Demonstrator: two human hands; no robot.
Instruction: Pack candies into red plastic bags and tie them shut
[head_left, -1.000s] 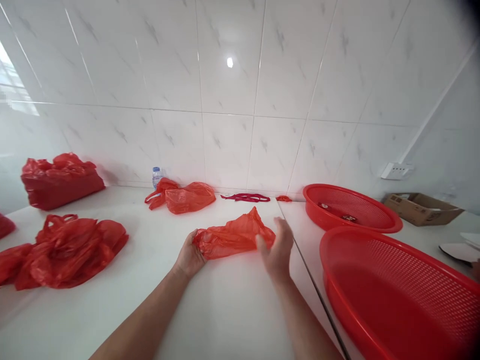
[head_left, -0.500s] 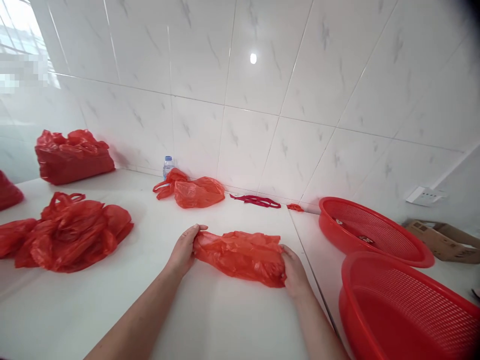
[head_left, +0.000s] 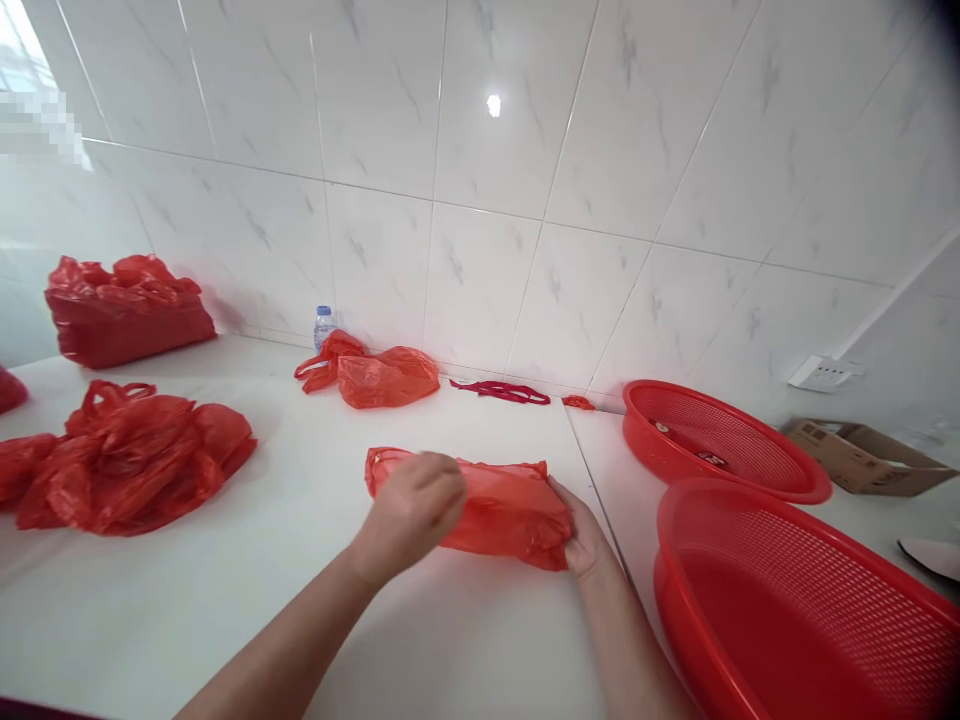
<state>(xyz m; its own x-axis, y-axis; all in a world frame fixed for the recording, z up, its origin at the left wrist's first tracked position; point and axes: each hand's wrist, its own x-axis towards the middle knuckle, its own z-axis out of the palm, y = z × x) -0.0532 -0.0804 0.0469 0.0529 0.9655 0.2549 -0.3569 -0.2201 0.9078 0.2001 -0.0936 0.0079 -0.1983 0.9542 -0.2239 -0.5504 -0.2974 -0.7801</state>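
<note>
Someone's two bare hands are working over a red plastic bag [head_left: 502, 505], which is lying lengthwise in front of the person, low over the white table [head_left: 300, 480]. The right hand [head_left: 585, 540] is gripping the bag's right end, its fingers partly disappearing behind the film. The left hand [head_left: 414, 510] is curling into a loose fist above the left part of the bag, covering some of it; I can't tell whether those fingers are pinching any plastic.

Over on the person's left, a crumpled heap of red bags [head_left: 131, 465] is spreading across the table, and a bulky red bundle [head_left: 131, 325] is sitting behind it, near the tiled wall [head_left: 487, 280]. Farther along, a clear bottle [head_left: 324, 325] with a blue cap is standing behind some loose red bags [head_left: 386, 378]. A dark red strip [head_left: 502, 392] and a small red scrap [head_left: 579, 403] are lying close to the wall.

On the person's right, two red baskets are resting beyond the seam: the near basket [head_left: 667, 560] is showing a plain red inside, while the far basket [head_left: 646, 440] is holding a few small items. A cardboard box [head_left: 851, 458] is standing open past them, below a wall socket [head_left: 825, 373].
</note>
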